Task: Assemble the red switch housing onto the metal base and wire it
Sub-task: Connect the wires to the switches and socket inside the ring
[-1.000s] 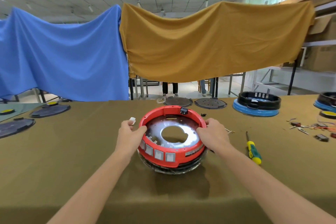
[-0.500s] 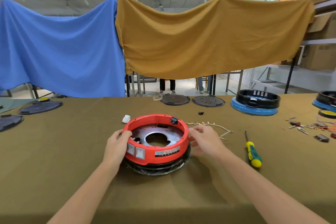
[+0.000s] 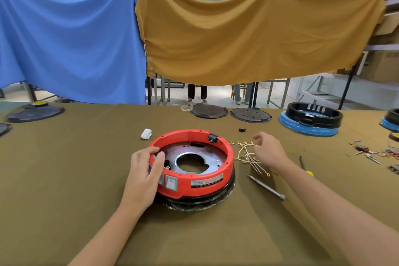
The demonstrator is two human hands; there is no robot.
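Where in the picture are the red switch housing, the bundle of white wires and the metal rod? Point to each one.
red switch housing (image 3: 224,176): head view, front wall beside the label.
bundle of white wires (image 3: 248,154): head view, middle of the strands.
metal rod (image 3: 266,187): head view, mid-shaft.

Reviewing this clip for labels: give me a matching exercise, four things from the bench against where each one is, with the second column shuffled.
Things:
1. red housing
2. white wire bundle
3. white plastic piece
4. metal rod

Places:
A. under the right hand
B. gripped by the left hand
C. beyond the housing's far-left rim
D. near side of the wires, on the cloth

Pairs: 1-B, 2-A, 3-C, 4-D
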